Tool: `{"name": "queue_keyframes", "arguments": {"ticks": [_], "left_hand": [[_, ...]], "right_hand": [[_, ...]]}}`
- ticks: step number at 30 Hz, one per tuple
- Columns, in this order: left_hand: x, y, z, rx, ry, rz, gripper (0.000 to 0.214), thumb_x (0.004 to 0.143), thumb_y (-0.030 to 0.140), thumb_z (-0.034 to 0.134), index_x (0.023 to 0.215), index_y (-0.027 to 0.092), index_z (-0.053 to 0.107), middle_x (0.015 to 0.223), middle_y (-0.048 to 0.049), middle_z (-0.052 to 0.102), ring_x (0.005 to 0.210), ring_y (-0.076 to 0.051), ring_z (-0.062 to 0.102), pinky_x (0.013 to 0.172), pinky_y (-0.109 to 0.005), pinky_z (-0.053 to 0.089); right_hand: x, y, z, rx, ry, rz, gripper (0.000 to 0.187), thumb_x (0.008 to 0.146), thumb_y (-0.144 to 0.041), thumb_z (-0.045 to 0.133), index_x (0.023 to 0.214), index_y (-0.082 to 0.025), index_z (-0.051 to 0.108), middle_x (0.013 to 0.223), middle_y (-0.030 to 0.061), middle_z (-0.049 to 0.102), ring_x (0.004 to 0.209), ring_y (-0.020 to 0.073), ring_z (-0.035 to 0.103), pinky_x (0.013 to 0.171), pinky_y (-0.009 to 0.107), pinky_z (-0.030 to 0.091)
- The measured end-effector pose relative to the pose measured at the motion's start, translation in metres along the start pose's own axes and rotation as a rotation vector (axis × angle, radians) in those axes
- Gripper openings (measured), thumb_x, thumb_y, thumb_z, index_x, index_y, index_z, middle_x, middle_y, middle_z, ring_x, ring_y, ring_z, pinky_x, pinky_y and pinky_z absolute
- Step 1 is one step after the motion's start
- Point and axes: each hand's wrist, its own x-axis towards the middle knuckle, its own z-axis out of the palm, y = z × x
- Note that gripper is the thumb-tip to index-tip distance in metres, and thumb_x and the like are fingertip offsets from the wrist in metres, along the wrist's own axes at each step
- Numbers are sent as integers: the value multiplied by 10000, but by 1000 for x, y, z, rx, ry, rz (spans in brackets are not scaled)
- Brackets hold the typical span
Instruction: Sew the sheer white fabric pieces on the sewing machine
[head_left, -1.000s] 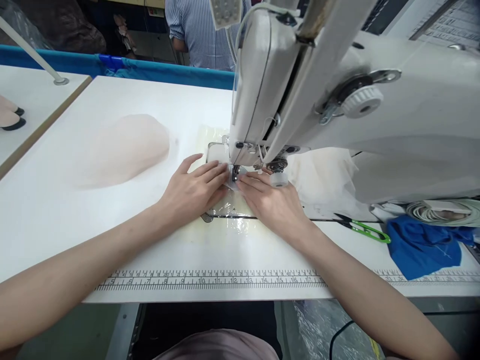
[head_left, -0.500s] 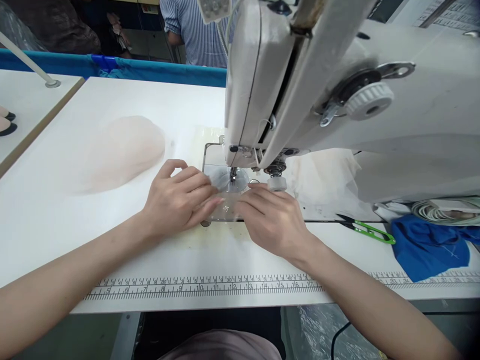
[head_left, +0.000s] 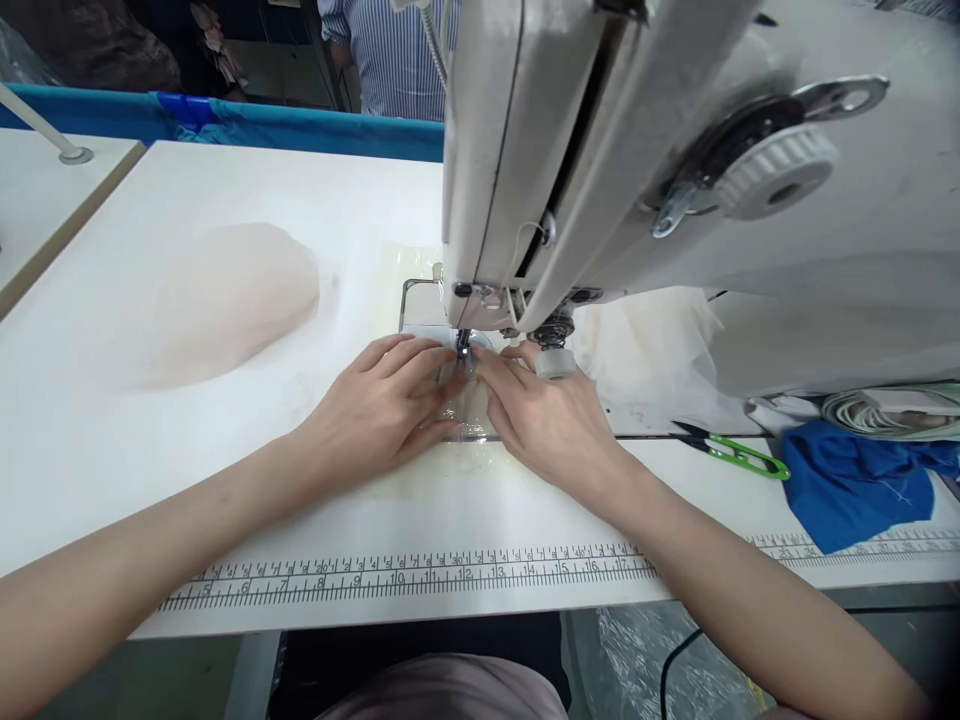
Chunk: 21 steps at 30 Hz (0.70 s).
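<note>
Both my hands meet at the presser foot [head_left: 463,345] of a white sewing machine [head_left: 495,180]. My left hand [head_left: 394,400] comes in from the left, fingers bent together just beside the foot. From the right, my right hand [head_left: 551,410] reaches in, its thumb and fingertips drawn together close to the needle, partly under a white knob [head_left: 555,362]. Whatever lies between the fingertips is too small or sheer to make out. Under the hands is the shiny, see-through machine bed cover [head_left: 472,425].
A sheer pale moulded cup [head_left: 247,295] lies left on the white table [head_left: 360,210]. Right of the machine are thin pale fabric [head_left: 645,340], green thread snips [head_left: 739,455] and blue cloth [head_left: 855,490]. A ruler strip [head_left: 420,580] runs along the front edge. A person in stripes [head_left: 397,60] is beyond.
Both hands have moved inward and slightly away from me, closing the gap at the presser foot. The camera view has shifted a little.
</note>
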Motion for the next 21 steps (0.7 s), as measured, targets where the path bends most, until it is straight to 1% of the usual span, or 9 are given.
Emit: {"name": "queue_keyframes", "arguments": {"ticks": [2, 5, 10, 15, 18, 21], "left_hand": [[-3, 3, 1, 48, -15, 2, 442, 977, 421, 495, 1279, 122, 615, 1303, -147, 626, 1266, -280, 547, 1095, -457, 417], [-4, 9, 0, 118, -46, -15, 495, 982, 453, 475, 1326, 112, 576, 1328, -159, 608, 1278, -289, 551, 1122, -483, 410], [-2, 15, -1, 169, -40, -28, 511, 978, 481, 466, 1294, 103, 602, 1311, -185, 611, 1245, -308, 579, 1097, -509, 444], [-1, 18, 1, 167, -9, -45, 496, 974, 472, 481, 1258, 91, 622, 1283, -195, 629, 1217, -307, 601, 1117, -538, 418], [-1, 19, 2, 183, -5, -38, 507, 970, 480, 484, 1251, 82, 624, 1270, -202, 635, 1204, -308, 610, 1118, -544, 414], [-1, 19, 2, 197, -10, -37, 516, 973, 480, 478, 1261, 76, 617, 1261, -204, 641, 1202, -309, 611, 1116, -544, 414]], "right_hand": [[0, 2, 2, -8, -3, -2, 298, 900, -97, 478, 1137, -118, 656, 988, 97, 742, 1032, 246, 602, 855, 362, 464], [1, 4, 4, -4, 11, -9, 295, 912, -97, 481, 1144, -147, 656, 1094, 80, 728, 1096, 238, 585, 912, 372, 457], [2, 5, 5, -13, 40, -25, 263, 919, -120, 507, 1121, -164, 670, 1137, 67, 719, 1117, 230, 587, 975, 376, 453], [2, 6, 6, -5, 12, -15, 291, 949, -157, 491, 1205, -131, 627, 1164, 82, 711, 1146, 230, 575, 978, 387, 469], [3, 6, 6, -7, 8, -11, 294, 964, -181, 479, 1215, -118, 618, 1193, 87, 699, 1152, 228, 572, 988, 390, 469], [2, 5, 6, -25, 18, -13, 315, 978, -197, 464, 1243, -102, 606, 1151, 94, 716, 1139, 226, 582, 990, 387, 469]]}}
